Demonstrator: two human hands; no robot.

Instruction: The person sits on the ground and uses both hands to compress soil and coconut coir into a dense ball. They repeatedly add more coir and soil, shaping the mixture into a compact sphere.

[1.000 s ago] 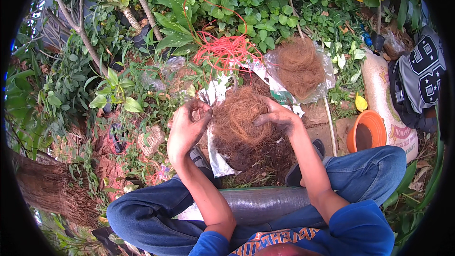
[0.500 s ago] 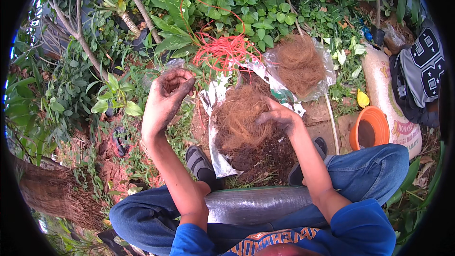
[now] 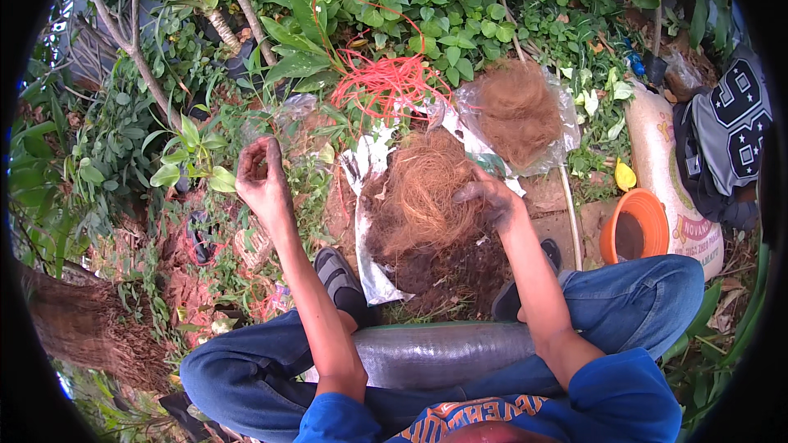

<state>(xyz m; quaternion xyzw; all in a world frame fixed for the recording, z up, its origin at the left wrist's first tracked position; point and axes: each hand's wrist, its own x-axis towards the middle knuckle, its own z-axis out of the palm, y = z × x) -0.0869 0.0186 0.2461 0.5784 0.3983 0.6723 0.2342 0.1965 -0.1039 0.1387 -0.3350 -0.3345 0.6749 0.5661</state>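
Note:
A loose brown clump of coconut fibre (image 3: pixel 423 189) sits over dark soil (image 3: pixel 427 275) and a torn silvery plastic sheet (image 3: pixel 373 275) in front of me. At its right side, my right hand (image 3: pixel 494 197) grips the edge of the clump, thumb on top and the other fingers partly hidden. My left hand (image 3: pixel 264 176) is raised off to the left, apart from the fibre, with dirty fingers curled toward the thumb. Whether something thin is pinched in it cannot be made out.
More coconut fibre (image 3: pixel 519 111) rests on a clear plastic bag. Behind lies tangled red plastic string (image 3: pixel 390 86). An orange pot (image 3: pixel 648 226) and a full sack (image 3: pixel 657 148) stand at the right. A wrapped silvery roll (image 3: pixel 443 353) lies between my legs.
My left hand has moved left and lower, away from the fibre. My right hand stays at the clump, which looks looser and more spread out.

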